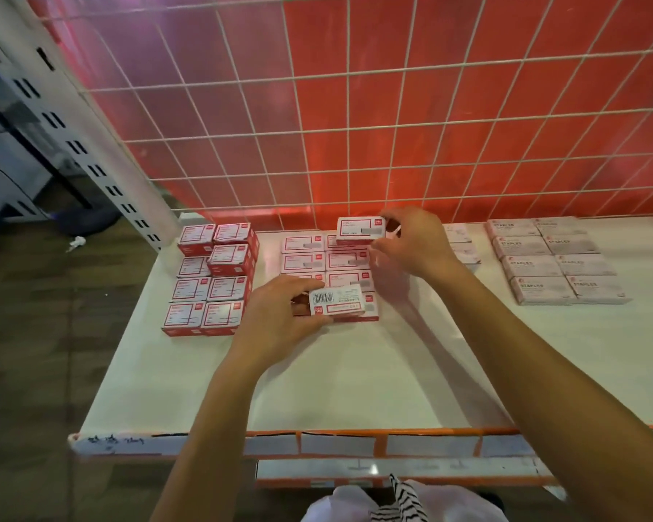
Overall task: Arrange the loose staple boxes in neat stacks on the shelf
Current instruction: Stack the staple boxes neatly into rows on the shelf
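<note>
On the white shelf (355,371) lie several red-and-white staple boxes in rows. My left hand (283,318) grips one box with its barcode side up (336,298), at the front of the middle group (327,261). My right hand (411,243) pinches another box (360,229) by its right end, held a little above the back of that same group. A taller group of stacked boxes (213,278) stands to the left. Part of the middle group is hidden under my hands.
A pale group of flat staple boxes (555,259) lies at the right, and a few more boxes (462,244) sit behind my right hand. A white wire grid (355,126) over a red panel closes the back. The orange-trimmed shelf front edge (317,442) is near me.
</note>
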The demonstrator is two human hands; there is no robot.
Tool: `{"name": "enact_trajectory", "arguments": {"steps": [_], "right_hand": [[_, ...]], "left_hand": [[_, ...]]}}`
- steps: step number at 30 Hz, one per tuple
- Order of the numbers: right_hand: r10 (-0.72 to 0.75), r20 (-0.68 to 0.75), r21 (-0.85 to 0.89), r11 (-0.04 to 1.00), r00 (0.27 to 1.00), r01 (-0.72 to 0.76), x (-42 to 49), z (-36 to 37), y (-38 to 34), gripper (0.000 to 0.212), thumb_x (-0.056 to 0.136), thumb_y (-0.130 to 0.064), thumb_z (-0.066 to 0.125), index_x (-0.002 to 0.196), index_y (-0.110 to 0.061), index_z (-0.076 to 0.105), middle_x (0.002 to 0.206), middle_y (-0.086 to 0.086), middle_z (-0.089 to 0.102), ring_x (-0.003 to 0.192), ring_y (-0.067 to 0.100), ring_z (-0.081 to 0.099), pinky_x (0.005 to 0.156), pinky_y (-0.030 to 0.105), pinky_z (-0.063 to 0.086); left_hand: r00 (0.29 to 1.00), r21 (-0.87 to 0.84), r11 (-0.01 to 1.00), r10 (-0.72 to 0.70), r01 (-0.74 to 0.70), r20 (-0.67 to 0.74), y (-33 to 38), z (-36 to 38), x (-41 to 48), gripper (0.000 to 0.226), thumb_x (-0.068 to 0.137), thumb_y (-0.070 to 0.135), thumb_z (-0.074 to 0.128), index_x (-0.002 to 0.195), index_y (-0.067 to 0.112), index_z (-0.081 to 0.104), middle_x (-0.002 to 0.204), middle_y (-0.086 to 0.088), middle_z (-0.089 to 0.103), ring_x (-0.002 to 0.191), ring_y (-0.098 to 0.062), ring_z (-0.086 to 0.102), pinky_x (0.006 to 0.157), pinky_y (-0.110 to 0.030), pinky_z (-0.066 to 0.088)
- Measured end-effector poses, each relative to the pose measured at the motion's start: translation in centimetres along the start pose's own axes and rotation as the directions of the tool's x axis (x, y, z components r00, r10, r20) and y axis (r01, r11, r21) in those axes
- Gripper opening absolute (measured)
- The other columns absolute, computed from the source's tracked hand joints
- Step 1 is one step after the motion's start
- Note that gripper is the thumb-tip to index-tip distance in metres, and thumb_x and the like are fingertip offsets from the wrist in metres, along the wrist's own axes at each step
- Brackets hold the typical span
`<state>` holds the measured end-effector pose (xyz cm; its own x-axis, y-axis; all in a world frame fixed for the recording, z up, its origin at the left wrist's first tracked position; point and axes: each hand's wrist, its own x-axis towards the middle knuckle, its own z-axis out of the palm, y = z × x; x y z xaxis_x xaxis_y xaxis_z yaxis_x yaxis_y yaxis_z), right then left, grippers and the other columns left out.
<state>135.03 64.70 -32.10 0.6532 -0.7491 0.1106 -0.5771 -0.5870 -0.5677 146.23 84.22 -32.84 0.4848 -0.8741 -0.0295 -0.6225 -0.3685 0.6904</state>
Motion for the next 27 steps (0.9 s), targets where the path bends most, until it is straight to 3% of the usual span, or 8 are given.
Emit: {"name": "enact_trajectory", "arguments": {"steps": [3,7,11,16,23,27], "right_hand": [[0.003,0.036,-0.027,1.0,0.999,-0.002,1.1,0.9,-0.5,0.011,0.08,-0.023,0.07,0.091,-0.02,0.07,0.085,-0.006,0.067,0.075,0.012,0.058,0.054,0.016,0.034],[0.051,0.101,-0.083,0.996,0.994,-0.042,2.3,2.2,-0.8,0.016,0.082,-0.023,0.069,0.098,-0.02,0.07,0.097,-0.004,0.07,0.088,0.015,0.063,0.074,0.028,0.051],[0.088,0.162,-0.169,0.984,0.983,-0.06,3.0,2.5,-0.8,0.015,0.084,-0.016,0.064,0.099,-0.017,0.067,0.098,0.0,0.067,0.09,0.019,0.061,0.081,0.037,0.053],[0.097,0.231,-0.273,0.962,0.968,-0.031,3.6,2.6,-0.9,0.012,0.085,-0.019,0.066,0.095,-0.014,0.067,0.1,0.003,0.063,0.087,0.021,0.06,0.079,0.036,0.053],[0.043,0.319,-0.226,0.974,0.947,0.032,4.0,2.1,-1.5,0.017,0.085,-0.015,0.065,0.101,-0.014,0.067,0.101,0.001,0.065,0.087,0.018,0.057,0.069,0.029,0.046],[0.029,0.328,-0.209,0.977,0.944,0.042,4.2,1.9,-1.5,0.022,0.085,-0.015,0.065,0.108,-0.014,0.066,0.108,0.001,0.063,0.089,0.018,0.054,0.074,0.032,0.05]], "left_hand": [[1.0,-0.005,1.0,-0.006,0.006,0.009,-0.3,-0.1,0.3,0.054,0.073,0.017,0.082,0.123,0.016,0.063,0.119,0.002,0.061,0.09,-0.002,0.059,0.07,0.005,0.04],[1.0,-0.013,1.0,0.0,0.001,0.021,-0.5,0.0,0.8,0.054,0.074,0.022,0.082,0.124,0.019,0.062,0.119,0.003,0.061,0.092,-0.002,0.061,0.071,0.003,0.042],[1.0,0.005,1.0,0.009,-0.009,0.026,-0.6,0.0,1.0,0.055,0.075,0.027,0.08,0.126,0.021,0.06,0.12,0.005,0.06,0.097,-0.004,0.06,0.076,-0.005,0.045],[1.0,-0.008,1.0,0.02,-0.019,0.022,-0.8,0.0,1.4,0.055,0.074,0.027,0.081,0.125,0.02,0.062,0.12,0.004,0.061,0.095,-0.003,0.06,0.076,-0.001,0.043],[0.999,-0.006,1.0,0.021,-0.021,0.03,-0.9,0.1,1.9,0.054,0.075,0.028,0.08,0.125,0.021,0.062,0.118,0.005,0.061,0.093,-0.004,0.06,0.073,0.002,0.041],[0.999,-0.017,1.0,0.019,-0.018,0.039,-0.8,0.2,1.9,0.054,0.075,0.028,0.08,0.126,0.021,0.061,0.119,0.005,0.06,0.093,-0.003,0.059,0.076,-0.002,0.043]]}}
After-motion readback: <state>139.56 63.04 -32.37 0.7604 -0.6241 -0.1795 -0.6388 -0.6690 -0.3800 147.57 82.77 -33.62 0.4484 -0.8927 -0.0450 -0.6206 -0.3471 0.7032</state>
